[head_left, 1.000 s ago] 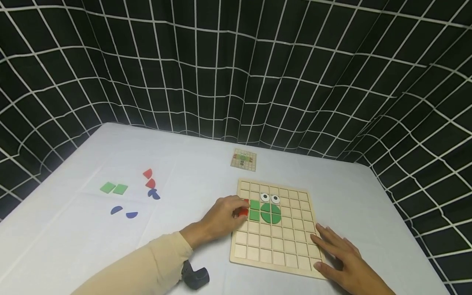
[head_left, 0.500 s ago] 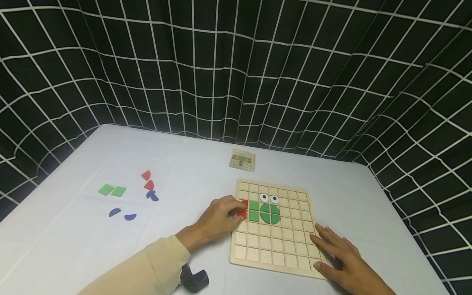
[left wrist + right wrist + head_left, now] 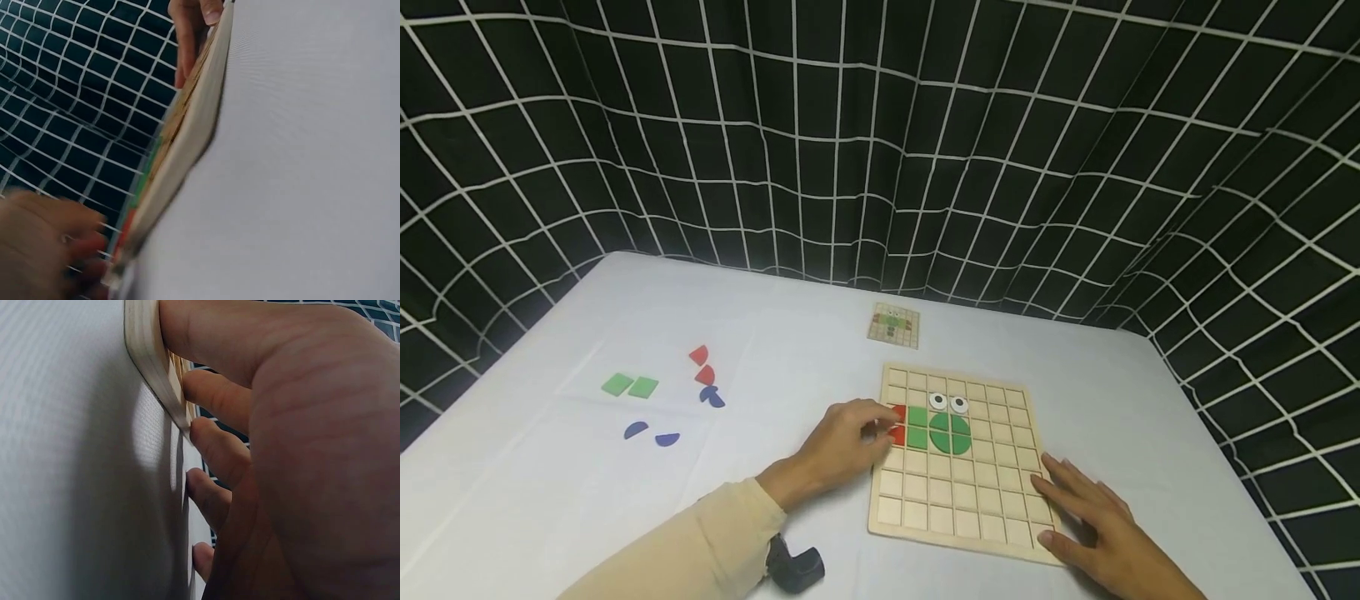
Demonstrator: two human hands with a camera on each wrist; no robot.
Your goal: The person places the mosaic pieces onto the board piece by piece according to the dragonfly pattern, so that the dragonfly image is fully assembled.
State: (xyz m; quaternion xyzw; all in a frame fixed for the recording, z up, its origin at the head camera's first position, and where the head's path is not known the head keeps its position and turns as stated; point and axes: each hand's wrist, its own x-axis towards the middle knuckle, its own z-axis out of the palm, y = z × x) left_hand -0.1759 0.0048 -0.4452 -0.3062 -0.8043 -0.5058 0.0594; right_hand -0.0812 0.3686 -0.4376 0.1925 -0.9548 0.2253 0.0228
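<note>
My left hand (image 3: 846, 440) is at the left edge of a wooden grid board (image 3: 955, 500), its fingertips at two red quarter-circle pieces (image 3: 897, 435) that lie in neighbouring cells. A gap shows between thumb and forefinger. In the left wrist view the left hand (image 3: 47, 240) is blurred. Beside the red pieces sit two light green squares (image 3: 917, 438), then a dark green circle made of quarter pieces (image 3: 941, 444), with two white eye discs (image 3: 937, 402) above. My right hand (image 3: 1097, 525) rests with spread fingers on the board's lower right edge; its thumb (image 3: 187, 328) touches the rim.
Left of the board lie two green squares (image 3: 617, 384), two red quarter pieces (image 3: 705, 375) and several blue half-discs (image 3: 667, 439). A small pattern card (image 3: 893, 325) lies behind the board. A dark device (image 3: 796, 570) is by the left sleeve. A black gridded curtain (image 3: 820, 150) surrounds the table.
The left fingers have drawn back slightly to the left, so more of the red pieces shows. The right hand stays in place on the board's edge.
</note>
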